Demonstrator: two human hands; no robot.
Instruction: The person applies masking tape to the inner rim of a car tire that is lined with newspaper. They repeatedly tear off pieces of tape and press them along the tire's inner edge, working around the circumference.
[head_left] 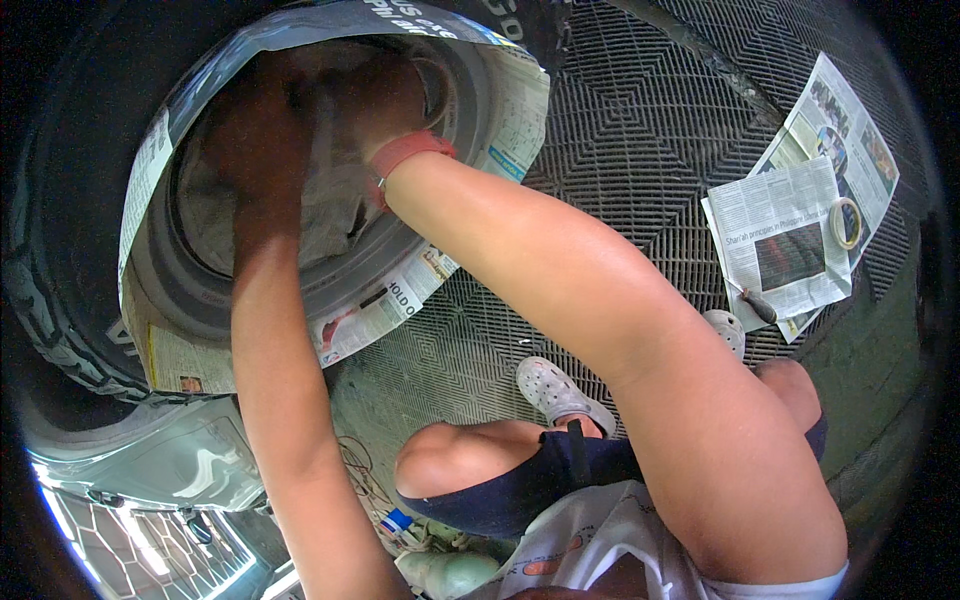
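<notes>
Both arms reach into the recess of a car wheel [205, 367], whose rim is ringed by sheets of newspaper [365, 325] lying over the black tire [75, 250]. Deep in shadow, my left hand [255, 140] is at the left part of the wheel's inside. Beside it, farther right, my right hand [385, 100] is also inside, with a red band [410, 150] round the wrist. The fingers of both hands are too dark to make out, and so is anything between them.
At the right, more newspaper [785, 200] lies on the dark ribbed floor mat [640, 150]. On it are a roll of tape [846, 223] and a dark-handled tool [757, 306]. A pale green tank [450, 574] and thin cords lie near the lower edge, with a silvery car panel [170, 450] at lower left.
</notes>
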